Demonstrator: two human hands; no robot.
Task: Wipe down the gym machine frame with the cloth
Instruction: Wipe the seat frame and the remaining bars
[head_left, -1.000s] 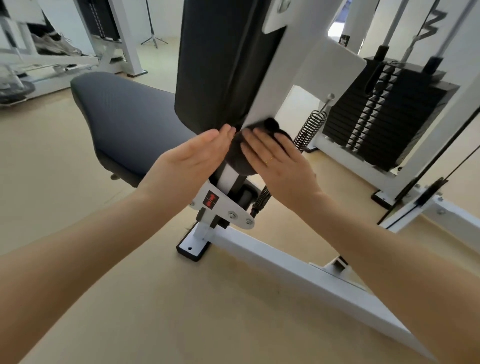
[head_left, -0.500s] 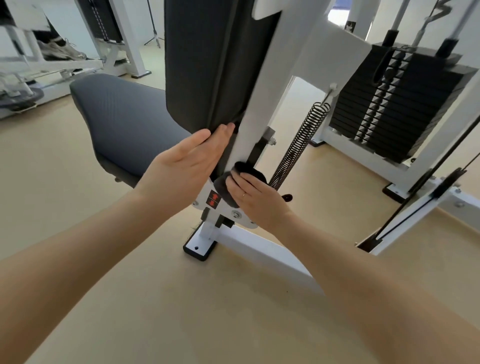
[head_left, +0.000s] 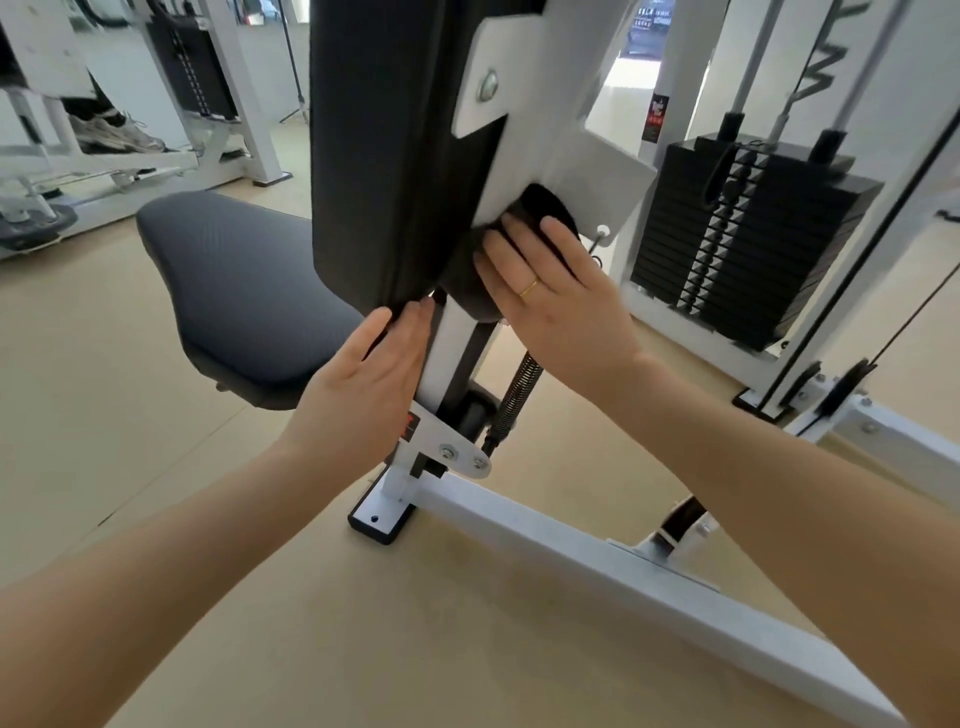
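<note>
Your right hand (head_left: 550, 296), fingers flat, presses the black cloth (head_left: 545, 208) against the frame post (head_left: 452, 353), which runs steeply from lower centre to upper right; your open left hand (head_left: 374, 384) steadies it lower down.

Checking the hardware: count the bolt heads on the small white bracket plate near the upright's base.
2: one bolt head left, another right, near the bracket plate's rounded tip. Others may be hidden.

My right hand (head_left: 558, 296) sits higher, fingers straight and spread, pressing flat on the cloth (head_left: 545, 208); my left hand (head_left: 363, 384) lies below the cloth — fingers straight together; both forearms reach forward.
</note>
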